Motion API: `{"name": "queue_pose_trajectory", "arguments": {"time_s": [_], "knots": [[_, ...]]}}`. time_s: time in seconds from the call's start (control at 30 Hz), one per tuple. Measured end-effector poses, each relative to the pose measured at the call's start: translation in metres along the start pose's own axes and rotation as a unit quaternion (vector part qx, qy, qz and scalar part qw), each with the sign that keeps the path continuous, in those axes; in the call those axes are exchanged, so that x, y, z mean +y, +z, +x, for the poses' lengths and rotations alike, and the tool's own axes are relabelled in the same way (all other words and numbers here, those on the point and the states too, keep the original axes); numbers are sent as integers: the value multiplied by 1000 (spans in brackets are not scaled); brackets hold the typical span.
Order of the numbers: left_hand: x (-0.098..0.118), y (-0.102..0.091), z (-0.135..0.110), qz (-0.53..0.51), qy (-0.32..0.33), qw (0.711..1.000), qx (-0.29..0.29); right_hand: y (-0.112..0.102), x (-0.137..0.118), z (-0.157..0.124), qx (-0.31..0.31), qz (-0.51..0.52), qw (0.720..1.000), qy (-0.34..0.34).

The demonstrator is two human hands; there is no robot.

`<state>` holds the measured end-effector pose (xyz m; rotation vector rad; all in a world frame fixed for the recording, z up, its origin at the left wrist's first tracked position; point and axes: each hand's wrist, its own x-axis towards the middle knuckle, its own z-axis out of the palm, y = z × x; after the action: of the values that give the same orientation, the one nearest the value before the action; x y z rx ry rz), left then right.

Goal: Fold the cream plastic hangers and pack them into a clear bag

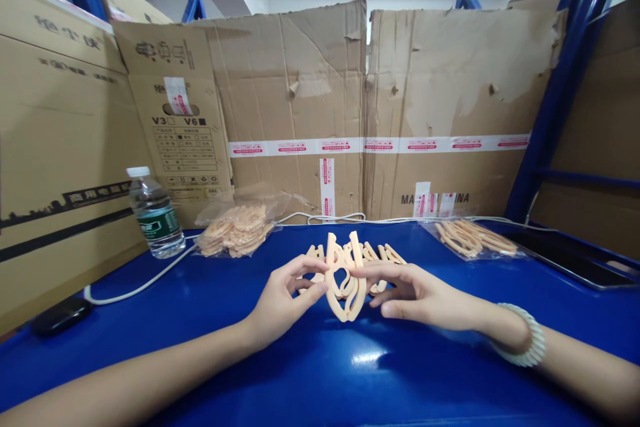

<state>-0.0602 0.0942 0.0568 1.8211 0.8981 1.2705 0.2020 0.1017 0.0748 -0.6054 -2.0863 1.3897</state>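
Note:
Both hands meet over the middle of the blue table [320, 373]. My left hand [283, 297] and my right hand [415, 293] pinch a pair of tan plastic curved pieces [345, 277] held upright between the fingertips, one from each side. Just behind them lies a small pile of the same tan pieces [385, 255] on the table. A white beaded bracelet [525, 340] sits on my right wrist.
A clear bag of tan pieces [237, 228] lies at back left beside a water bottle [154, 212]. Another bag of pieces [475, 237] lies at back right. A white cable [145, 283], a black object [61, 315], cardboard boxes [300, 107] and a blue rack post [565, 80] surround the table.

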Motion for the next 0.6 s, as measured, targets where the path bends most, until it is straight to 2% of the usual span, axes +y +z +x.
{"name": "queue_pose_trajectory", "arguments": {"time_s": [0.17, 0.6], "knots": [[1, 1, 0, -64, -37, 994, -85, 4, -1, 0, -3, 22, 1000, -17], [-4, 0, 3, -91, -52, 992, -75, -2, 3, 2, 12, 2, 999, -44]]}}
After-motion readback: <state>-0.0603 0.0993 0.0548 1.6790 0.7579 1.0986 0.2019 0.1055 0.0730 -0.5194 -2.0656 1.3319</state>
